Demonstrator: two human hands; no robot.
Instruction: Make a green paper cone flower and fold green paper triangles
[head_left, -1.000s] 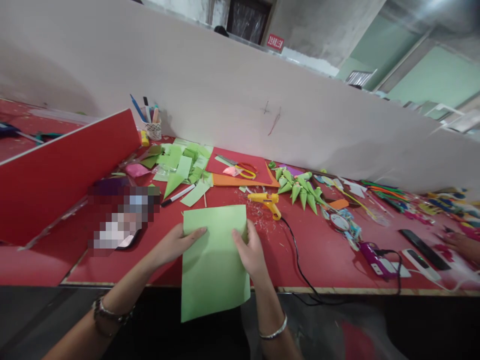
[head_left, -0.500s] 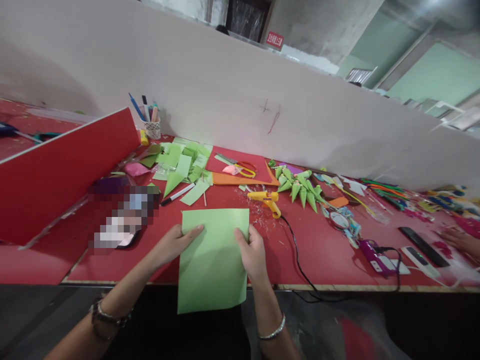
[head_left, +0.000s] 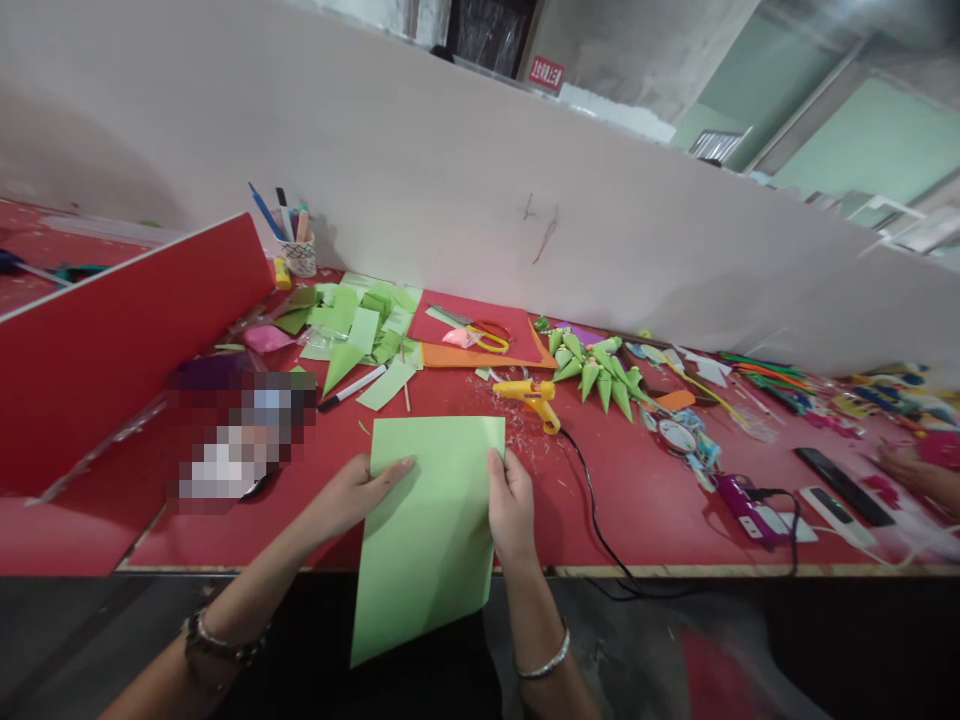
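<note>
A sheet of light green paper [head_left: 431,540] is held over the table's front edge, its lower part hanging above my lap. My left hand [head_left: 367,490] grips its left side, thumb on top and fingers underneath. On the right side, my right hand [head_left: 511,505] pinches the margin with the thumb on the face. Just beyond the sheet lies a yellow glue gun [head_left: 531,398] with a black cord. Green paper scraps [head_left: 364,325] are heaped behind and to the left, with a white marker [head_left: 352,388] by them.
Scissors [head_left: 480,335] rest on red and orange sheets. Green paper cones [head_left: 600,370] are clustered right of the glue gun. A pen cup [head_left: 300,255] stands by the partition. A purple power socket [head_left: 750,510] sits at right, near another person's hand [head_left: 915,475]. A blurred-out phone lies left.
The green sheet has shifted slightly right and tilted, its lower left corner dropping lower. My right hand has moved slightly outward along its edge. Both hands keep their hold.
</note>
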